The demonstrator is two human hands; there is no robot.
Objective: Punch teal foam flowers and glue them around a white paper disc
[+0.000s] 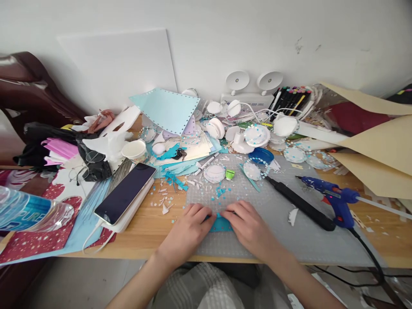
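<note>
A small piece of teal paper (220, 224) lies on the grey cutting mat (289, 227) near the table's front edge. My left hand (188, 229) presses on its left end with bent fingers. My right hand (247, 225) pinches its right end, fingertips curled over the paper. Both hands meet over the piece and hide most of it. Tiny teal and white scraps (219, 191) are scattered on the mat just beyond my fingers.
A black pen-shaped tool (299, 202) and a blue glue gun (334, 199) lie right of my hands. A phone on a white box (125, 194), a water bottle (28, 211), paper cup (135, 150), stacked paper, white round lids and markers (289, 96) crowd the table.
</note>
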